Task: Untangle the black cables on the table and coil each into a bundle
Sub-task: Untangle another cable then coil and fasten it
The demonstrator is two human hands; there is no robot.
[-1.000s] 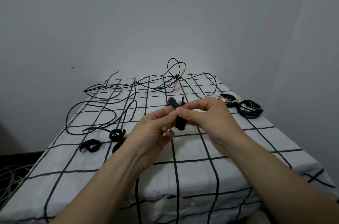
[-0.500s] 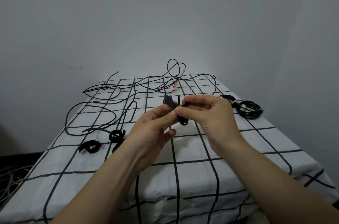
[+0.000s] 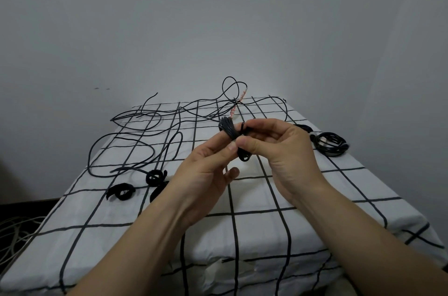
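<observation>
"Where is the cable bundle (image 3: pixel 228 128)?"
"Above the checked table (image 3: pixel 266 235), pinched between the left hand (image 3: pixel 208 169) and the right hand (image 3: pixel 278 150). Their fingers hide its middle."
"Anything else?"
"Behind, loose black cables (image 3: pixel 135 150) sprawl, their ends hard to trace."

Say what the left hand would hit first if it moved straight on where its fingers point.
The bundle it pinches: the left hand points up and rightward into it. Right behind comes the right hand, gripping the same bundle. Depth is hard to judge from one view.
</observation>
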